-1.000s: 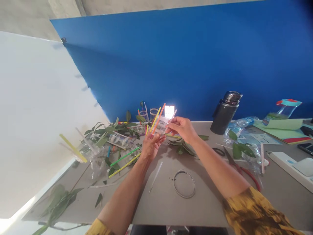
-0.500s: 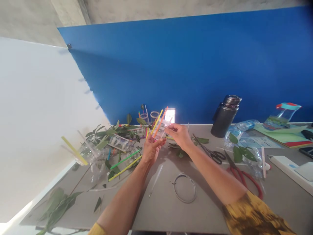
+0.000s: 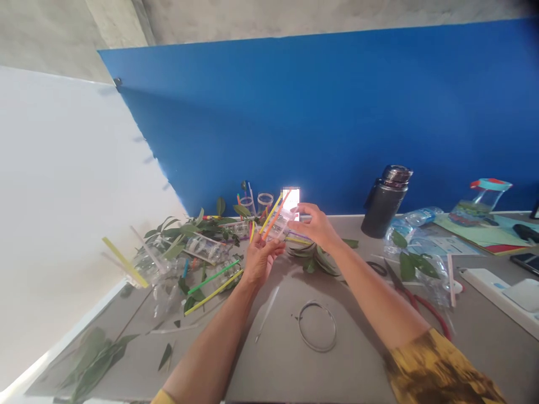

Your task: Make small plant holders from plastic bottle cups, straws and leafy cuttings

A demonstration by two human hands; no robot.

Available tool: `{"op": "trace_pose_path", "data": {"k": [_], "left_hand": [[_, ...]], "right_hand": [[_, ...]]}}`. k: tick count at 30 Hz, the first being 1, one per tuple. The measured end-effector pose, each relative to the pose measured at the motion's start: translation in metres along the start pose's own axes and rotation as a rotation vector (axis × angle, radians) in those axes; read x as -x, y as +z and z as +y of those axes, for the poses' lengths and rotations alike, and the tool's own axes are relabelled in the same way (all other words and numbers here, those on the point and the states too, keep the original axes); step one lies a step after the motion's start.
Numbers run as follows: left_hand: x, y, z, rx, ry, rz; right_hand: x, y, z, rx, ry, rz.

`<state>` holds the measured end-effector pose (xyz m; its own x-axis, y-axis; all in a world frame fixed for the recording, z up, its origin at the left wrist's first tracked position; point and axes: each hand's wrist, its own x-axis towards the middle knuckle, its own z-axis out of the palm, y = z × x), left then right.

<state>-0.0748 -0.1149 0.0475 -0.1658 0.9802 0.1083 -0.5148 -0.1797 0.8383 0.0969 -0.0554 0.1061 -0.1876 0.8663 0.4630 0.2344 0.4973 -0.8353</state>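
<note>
My left hand [image 3: 259, 259] is raised over the grey table [image 3: 278, 359], its fingers pinched on the lower ends of a yellow straw and an orange straw [image 3: 275, 216] that stand up at a slant. My right hand [image 3: 315, 225] is just to the right, its fingers curled around a small clear plastic piece [image 3: 283, 221] pressed against those straws. Green leaves [image 3: 314, 255] lie on the table below my right hand.
A heap of clear bottles, leaves and coloured straws [image 3: 197, 252] lies at the left. A wire ring [image 3: 316, 331] and a clear straw [image 3: 266, 307] lie near me. A dark flask [image 3: 385, 199], red-handled scissors [image 3: 410, 300] and crumpled plastic [image 3: 425, 258] are at the right.
Both hands stay together on the straws. My right hand has shifted slightly up and right along them, and the camera has tilted a little.
</note>
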Motion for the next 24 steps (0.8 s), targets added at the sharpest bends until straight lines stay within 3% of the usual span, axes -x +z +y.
{"op": "trace_pose_path", "data": {"k": [3,11,24], "left_hand": [[0.003,0.002,0.002,-0.029,-0.011,-0.042],[0.005,0.000,-0.001,-0.089,-0.044,-0.114],[0.008,0.001,-0.004,-0.007,-0.082,-0.074]], "right_hand": [[-0.003,-0.008,0.002,-0.032,0.012,-0.136],[-0.008,-0.018,0.011,-0.123,0.007,-0.221],[-0.006,-0.015,0.010,-0.083,0.010,-0.233]]}}
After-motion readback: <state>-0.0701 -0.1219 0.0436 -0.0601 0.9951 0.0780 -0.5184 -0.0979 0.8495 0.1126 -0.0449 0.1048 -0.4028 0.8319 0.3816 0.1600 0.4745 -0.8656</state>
